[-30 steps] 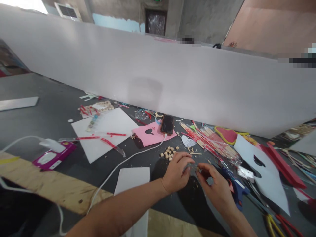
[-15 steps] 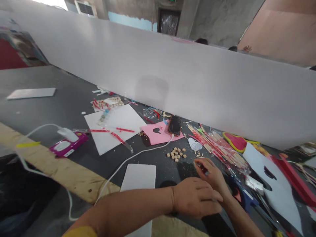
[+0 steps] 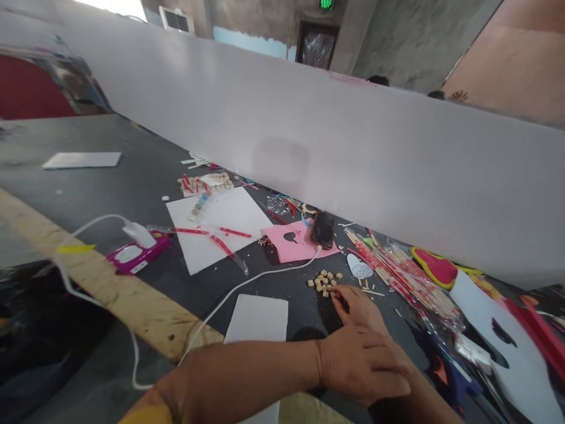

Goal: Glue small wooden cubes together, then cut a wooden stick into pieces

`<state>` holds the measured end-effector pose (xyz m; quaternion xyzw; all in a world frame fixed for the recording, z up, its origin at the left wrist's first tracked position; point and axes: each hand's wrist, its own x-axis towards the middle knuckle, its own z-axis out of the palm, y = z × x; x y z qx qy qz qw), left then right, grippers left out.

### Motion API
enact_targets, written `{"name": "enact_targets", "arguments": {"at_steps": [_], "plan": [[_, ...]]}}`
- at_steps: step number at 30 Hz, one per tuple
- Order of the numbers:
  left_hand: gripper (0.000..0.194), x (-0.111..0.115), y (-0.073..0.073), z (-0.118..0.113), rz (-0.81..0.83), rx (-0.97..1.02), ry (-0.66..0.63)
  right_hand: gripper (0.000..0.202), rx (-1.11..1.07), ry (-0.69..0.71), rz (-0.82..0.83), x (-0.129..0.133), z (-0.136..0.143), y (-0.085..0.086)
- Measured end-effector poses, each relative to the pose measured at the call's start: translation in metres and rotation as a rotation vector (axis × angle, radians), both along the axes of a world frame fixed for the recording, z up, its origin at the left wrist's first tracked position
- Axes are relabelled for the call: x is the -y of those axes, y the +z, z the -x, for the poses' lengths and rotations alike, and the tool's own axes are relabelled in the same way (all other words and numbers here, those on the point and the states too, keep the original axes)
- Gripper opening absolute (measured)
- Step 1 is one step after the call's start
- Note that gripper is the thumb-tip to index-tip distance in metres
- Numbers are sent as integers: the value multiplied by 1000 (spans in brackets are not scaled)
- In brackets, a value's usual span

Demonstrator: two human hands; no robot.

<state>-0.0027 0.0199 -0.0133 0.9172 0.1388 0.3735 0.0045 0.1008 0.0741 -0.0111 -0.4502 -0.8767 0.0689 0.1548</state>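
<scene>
Small wooden pieces (image 3: 323, 282) lie heaped on the desk (image 3: 150, 176), just left of the right hand (image 3: 359, 310). They seem light and stiff, best pinched by the sides. Whether the right grip holds one, I cannot tell; the left hand (image 3: 364, 363) lies across the right arm (image 3: 421, 381), its grip also unclear.

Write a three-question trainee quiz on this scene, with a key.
1. The right hand's fingertips are closest to which?
A) the magenta plastic power strip
B) the pile of small, pale, wooden-looking pieces
C) the flat white rectangular slab
2. True or false: the left hand overlaps the right forearm in this view.
3. Fill in: the black rectangular phone lies partly on a thin ____ sheet.

Key: 1. B; 2. True; 3. pink
</scene>
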Motion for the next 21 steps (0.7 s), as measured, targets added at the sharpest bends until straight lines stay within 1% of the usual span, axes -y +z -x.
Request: {"name": "enact_targets", "arguments": {"at_steps": [6, 12, 17, 21], "plan": [[21, 0, -3, -3, -13, 47, -9, 22, 6, -29, 41, -2, 0, 2], [17, 3, 2, -3, -16, 51, -16, 21, -27, -48, 92, -1, -5, 6], [19, 4, 7, 0, 6, 44, -23, 21, -115, -61, 140, -3, -11, 8], [19, 5, 1, -3, 64, 76, -63, 25, -222, -145, 152, 0, -24, 18]]}}
